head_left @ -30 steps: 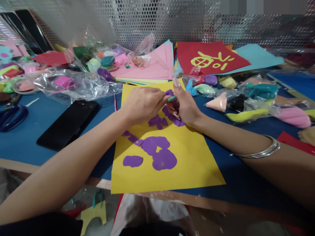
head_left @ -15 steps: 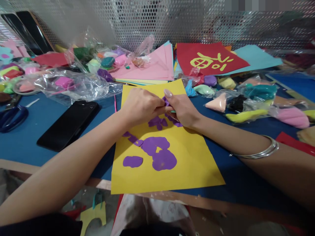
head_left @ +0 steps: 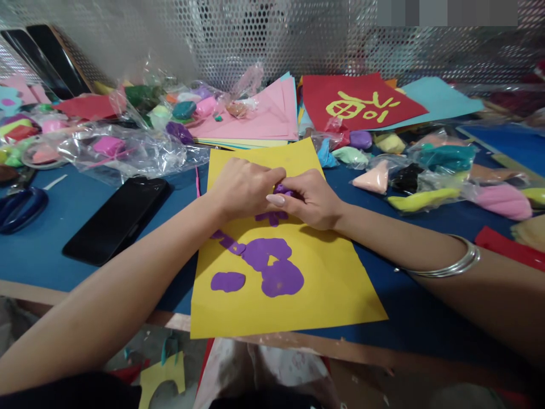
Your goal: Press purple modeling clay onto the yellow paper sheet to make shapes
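Note:
My left hand (head_left: 247, 187) and my right hand (head_left: 315, 199) meet over the upper part of a yellow paper sheet (head_left: 340, 289). Between their closed fingers shows a bit of purple clay (head_left: 283, 189), pinched by both hands; most of it is hidden. Flat purple clay shapes (head_left: 283, 278) are stuck on the sheet below: joined rounded patches, a short strip running up to the left, and a separate oval (head_left: 228, 282). Another purple clay piece (head_left: 272, 218) lies right under my hands, partly covered by them.
A black phone (head_left: 117, 218) and blue-handled scissors (head_left: 23, 207) lie on the left. Bagged coloured clay (head_left: 447, 159) spreads along the right and back. Behind are pink paper (head_left: 268, 113), a red sheet with yellow lettering (head_left: 361, 102) and a perforated metal screen (head_left: 238, 40).
My right thumb has swung down and left across the purple clay, and my right fingers have curled in more. My left hand has barely shifted.

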Demonstrator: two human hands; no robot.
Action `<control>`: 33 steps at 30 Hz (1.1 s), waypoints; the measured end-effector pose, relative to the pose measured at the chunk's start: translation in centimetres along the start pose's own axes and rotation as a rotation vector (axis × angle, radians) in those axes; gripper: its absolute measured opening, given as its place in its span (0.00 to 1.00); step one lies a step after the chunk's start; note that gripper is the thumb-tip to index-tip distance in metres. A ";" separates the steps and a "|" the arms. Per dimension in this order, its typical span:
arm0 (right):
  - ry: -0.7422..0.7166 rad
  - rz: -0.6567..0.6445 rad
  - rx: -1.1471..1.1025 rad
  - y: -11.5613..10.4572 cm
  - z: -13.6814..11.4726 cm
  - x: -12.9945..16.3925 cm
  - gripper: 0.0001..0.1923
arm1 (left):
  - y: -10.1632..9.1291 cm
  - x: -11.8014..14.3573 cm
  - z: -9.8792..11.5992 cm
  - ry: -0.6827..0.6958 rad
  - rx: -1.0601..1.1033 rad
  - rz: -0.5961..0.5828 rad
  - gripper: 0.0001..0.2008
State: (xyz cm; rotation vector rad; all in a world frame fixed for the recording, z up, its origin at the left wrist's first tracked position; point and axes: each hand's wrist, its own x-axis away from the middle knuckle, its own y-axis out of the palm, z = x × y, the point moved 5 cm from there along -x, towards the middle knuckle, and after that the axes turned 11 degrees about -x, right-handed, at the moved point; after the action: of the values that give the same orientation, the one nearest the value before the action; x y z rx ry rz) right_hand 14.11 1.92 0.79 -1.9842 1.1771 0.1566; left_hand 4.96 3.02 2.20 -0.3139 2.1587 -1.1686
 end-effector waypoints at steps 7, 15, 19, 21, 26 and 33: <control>-0.017 0.034 0.051 -0.1 0.1 0.0 0.26 | 0.1 0.1 0.2 0.020 0.050 -0.012 0.12; 0.018 0.032 0.151 0.0 0.3 0.0 0.27 | 0.1 0.2 0.2 -0.005 0.090 0.043 0.09; 0.046 0.012 0.172 0.2 0.4 0.0 0.30 | 0.1 0.2 0.1 -0.008 0.088 0.021 0.10; 0.042 0.005 0.161 0.2 0.3 0.0 0.30 | 0.0 0.2 0.2 0.002 0.097 0.006 0.13; 0.003 -0.026 -0.010 0.2 0.1 0.1 0.34 | -0.4 0.1 0.3 0.013 0.158 -0.004 0.19; -0.050 -0.033 -0.055 0.2 -0.1 0.2 0.34 | -0.4 0.2 0.1 0.015 0.206 -0.016 0.23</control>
State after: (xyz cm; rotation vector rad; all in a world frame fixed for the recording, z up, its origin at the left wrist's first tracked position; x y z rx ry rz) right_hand 13.99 1.67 0.62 -2.0349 1.1182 0.2231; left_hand 4.86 2.61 2.34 -0.2328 2.0296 -1.3931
